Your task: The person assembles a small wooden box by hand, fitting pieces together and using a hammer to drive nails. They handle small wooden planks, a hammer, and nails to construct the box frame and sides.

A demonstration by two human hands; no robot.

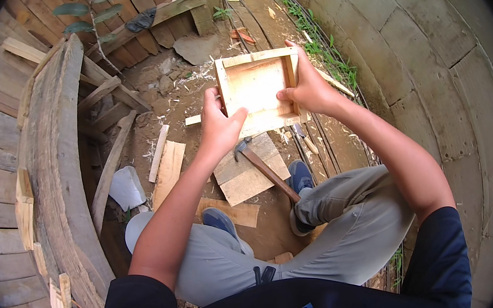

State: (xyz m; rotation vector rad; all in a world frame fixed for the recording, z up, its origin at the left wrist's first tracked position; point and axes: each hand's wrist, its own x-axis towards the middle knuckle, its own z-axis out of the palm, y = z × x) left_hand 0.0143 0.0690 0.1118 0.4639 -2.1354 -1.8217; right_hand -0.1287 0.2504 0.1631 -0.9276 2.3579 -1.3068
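Out in front of me I hold up a shallow wooden box [256, 86] with its hollow side facing me. My left hand [221, 120] grips its left side, thumb over the lower left corner. At the right side my right hand [309, 86] is closed round the edge, its thumb reaching inside the frame. Bright light falls on the box's inner panel. Below it, a claw hammer [266, 170] with a brown wooden handle lies across a square wooden board [243, 175] on the ground, its handle end near my right shoe. The fingers behind the box are partly hidden.
A thick wooden plank bench [57, 175] runs along the left, with small wood blocks [25, 209] on it. Boards [169, 169] and a pale stone slab [126, 188] lie between it and me. A concrete block wall [426, 72] rises on the right; dark cables [324, 145] run along the dirt.
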